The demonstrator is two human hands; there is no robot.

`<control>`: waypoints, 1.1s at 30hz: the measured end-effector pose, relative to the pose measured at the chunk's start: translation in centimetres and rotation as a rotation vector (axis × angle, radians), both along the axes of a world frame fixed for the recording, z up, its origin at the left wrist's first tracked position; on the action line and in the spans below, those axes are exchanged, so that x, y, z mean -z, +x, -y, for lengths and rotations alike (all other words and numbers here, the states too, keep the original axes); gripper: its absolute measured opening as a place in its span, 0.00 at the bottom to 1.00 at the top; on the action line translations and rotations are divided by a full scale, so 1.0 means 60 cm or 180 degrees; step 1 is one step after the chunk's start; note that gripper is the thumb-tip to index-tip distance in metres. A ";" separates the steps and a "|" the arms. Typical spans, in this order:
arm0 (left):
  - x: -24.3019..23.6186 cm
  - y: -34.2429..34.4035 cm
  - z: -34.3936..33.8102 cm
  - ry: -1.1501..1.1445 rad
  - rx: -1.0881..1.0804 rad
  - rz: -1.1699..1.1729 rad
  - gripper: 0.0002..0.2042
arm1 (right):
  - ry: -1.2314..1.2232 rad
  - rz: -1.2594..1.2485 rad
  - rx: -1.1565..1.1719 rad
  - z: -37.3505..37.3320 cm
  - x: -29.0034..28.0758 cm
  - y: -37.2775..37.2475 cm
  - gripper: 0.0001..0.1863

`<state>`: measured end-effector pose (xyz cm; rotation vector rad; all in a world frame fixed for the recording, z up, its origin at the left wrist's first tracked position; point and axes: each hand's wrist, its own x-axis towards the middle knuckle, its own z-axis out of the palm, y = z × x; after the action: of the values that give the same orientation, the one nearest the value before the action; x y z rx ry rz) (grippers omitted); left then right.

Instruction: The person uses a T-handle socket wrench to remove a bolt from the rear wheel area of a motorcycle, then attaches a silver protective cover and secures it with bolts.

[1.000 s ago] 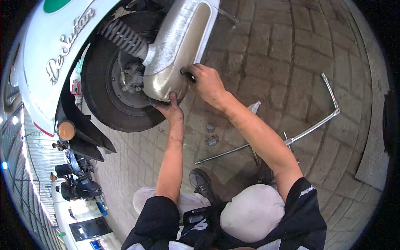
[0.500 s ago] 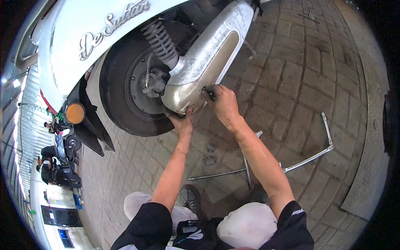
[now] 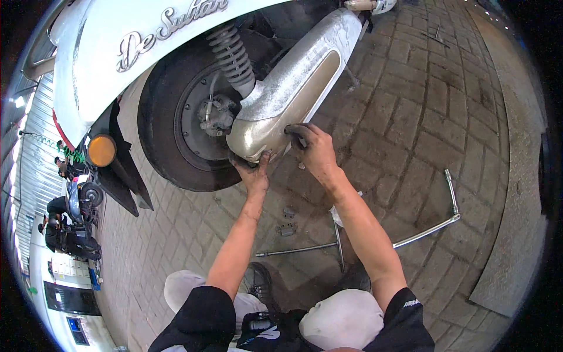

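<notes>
A silver exhaust muffler (image 3: 296, 61) with a gold end section slants along the side of a white scooter's rear wheel. My left hand (image 3: 253, 176) grips its lower end, thumb on the near face and fingers tucked underneath. At the right edge of the gold section, my right hand (image 3: 318, 151) has its blackened fingers curled and touching the muffler. Whatever those fingers may pinch is hidden. Beside the muffler are the tyre (image 3: 161, 126), a brake caliper (image 3: 217, 116) and a grey coil shock absorber (image 3: 231, 58).
Two small dark brake pads (image 3: 287, 229) lie on the paving below my hands. A T-handle wrench (image 3: 305, 249) and a long jointed wrench (image 3: 431, 229) rest near my right forearm. An orange indicator (image 3: 101, 151) sticks out at the left. People and a motorcycle (image 3: 82, 199) are farther left.
The view has shifted slightly, so the floor tools appear farther left and the scooter a little higher. Both hands stay on the muffler, with the right fingers slightly re-angled.
</notes>
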<state>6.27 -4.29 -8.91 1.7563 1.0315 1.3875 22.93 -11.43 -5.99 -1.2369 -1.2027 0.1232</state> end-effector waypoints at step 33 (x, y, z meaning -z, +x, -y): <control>-0.012 0.008 0.011 0.0145 0.0111 0.0212 0.48 | -0.0206 -0.0022 0.0032 -0.015 0.002 0.002 0.15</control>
<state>6.76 -4.92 -8.20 1.7405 0.9364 1.4480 23.03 -10.51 -6.12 -1.2979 -1.1942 0.1600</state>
